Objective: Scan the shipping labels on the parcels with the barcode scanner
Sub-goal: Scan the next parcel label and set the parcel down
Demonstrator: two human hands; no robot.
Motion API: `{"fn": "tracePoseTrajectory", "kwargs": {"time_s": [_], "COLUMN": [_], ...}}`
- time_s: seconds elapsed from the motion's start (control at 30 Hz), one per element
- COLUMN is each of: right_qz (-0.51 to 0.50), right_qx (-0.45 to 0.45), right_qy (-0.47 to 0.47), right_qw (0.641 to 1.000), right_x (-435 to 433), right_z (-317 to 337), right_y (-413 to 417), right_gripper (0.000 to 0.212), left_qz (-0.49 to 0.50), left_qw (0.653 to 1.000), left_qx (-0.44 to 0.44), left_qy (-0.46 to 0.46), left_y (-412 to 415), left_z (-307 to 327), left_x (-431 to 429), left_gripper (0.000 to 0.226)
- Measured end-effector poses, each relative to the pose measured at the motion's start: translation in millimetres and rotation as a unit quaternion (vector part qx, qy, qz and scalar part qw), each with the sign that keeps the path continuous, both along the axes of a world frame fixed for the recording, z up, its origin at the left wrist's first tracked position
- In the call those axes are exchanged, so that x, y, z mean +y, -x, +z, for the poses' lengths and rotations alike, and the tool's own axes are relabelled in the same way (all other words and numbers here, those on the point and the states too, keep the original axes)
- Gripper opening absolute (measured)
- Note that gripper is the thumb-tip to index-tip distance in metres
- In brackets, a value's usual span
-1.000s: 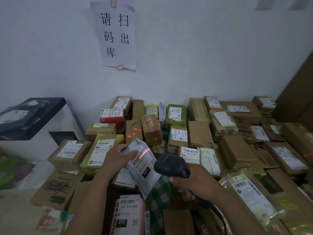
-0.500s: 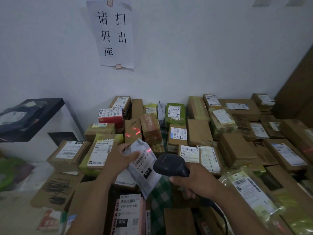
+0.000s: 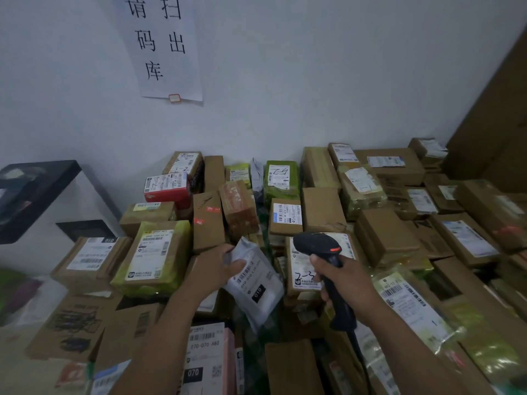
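My left hand [image 3: 216, 269] grips the upper left edge of a soft white poly-bag parcel [image 3: 256, 283], held up over the pile with its barcode label facing me. My right hand [image 3: 346, 283] holds the black barcode scanner [image 3: 322, 252] by its handle, just right of the bag. The scanner head is raised and points away over the pile. No red scan line shows on the bag's label. Its cable runs down under my right forearm.
Several cardboard and green-wrapped parcels [image 3: 322, 209] with labels cover the table up to the white wall. A pink parcel marked 070 [image 3: 205, 354] lies near me. A black-topped white cabinet [image 3: 37, 192] stands at left. A paper sign [image 3: 162, 44] hangs on the wall.
The scanner head has turned up and away from the white bag, and the red scan line on its label is gone. My left hand has lowered the bag slightly.
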State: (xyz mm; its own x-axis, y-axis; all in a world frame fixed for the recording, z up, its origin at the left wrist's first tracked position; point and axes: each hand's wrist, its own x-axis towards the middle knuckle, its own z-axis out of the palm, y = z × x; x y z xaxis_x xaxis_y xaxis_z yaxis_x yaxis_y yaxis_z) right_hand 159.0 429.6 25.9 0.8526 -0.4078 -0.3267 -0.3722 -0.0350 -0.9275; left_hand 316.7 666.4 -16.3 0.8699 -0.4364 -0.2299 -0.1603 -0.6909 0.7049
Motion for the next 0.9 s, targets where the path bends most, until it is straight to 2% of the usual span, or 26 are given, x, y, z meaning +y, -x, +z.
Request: {"fn": "tracePoseTrajectory", "kwargs": {"time_s": [0.17,0.27,0.33,0.43,0.5,0.6,0.7,0.8,0.9], "right_qz": [0.006,-0.010,-0.020,-0.029,-0.030,-0.023,-0.024,-0.026,-0.015], "right_qx": [0.020,0.020,0.022,0.020,0.018,0.019,0.014,0.016,0.021], "right_qy": [-0.012,-0.029,-0.047,-0.075,-0.092,-0.090,-0.081,-0.084,-0.082], "right_qw": [1.000,0.999,0.998,0.997,0.995,0.996,0.996,0.996,0.996], "right_x": [-1,-3,-6,-7,-7,-2,2,2,2], "right_z": [-15,-23,-27,-31,-31,-31,-32,-32,-33], "right_y": [-4,-7,-10,-12,-14,-18,-22,-25,-28], "right_gripper": [0.034,0.035,0.037,0.038,0.040,0.042,0.038,0.037,0.038], "left_qz": [-0.046,-0.034,-0.025,-0.046,-0.062,-0.089,-0.109,-0.132,-0.184], "left_qw": [0.998,0.999,0.999,0.990,0.985,0.978,0.976,0.966,0.942], "left_qx": [0.049,0.006,-0.045,-0.133,-0.153,-0.161,-0.157,-0.153,-0.116], "left_qy": [-0.001,0.011,0.018,-0.010,-0.048,-0.100,-0.109,-0.160,-0.257], "left_y": [-24,-16,-4,12,21,30,38,42,42], "left_z": [10,11,7,-6,-18,-41,-63,-78,-87], "left_x": [-13,-19,-15,-5,-4,-12,-22,-28,-33], "left_gripper": [0.033,0.060,0.069,0.073,0.073,0.067,0.059,0.062,0.070]}}
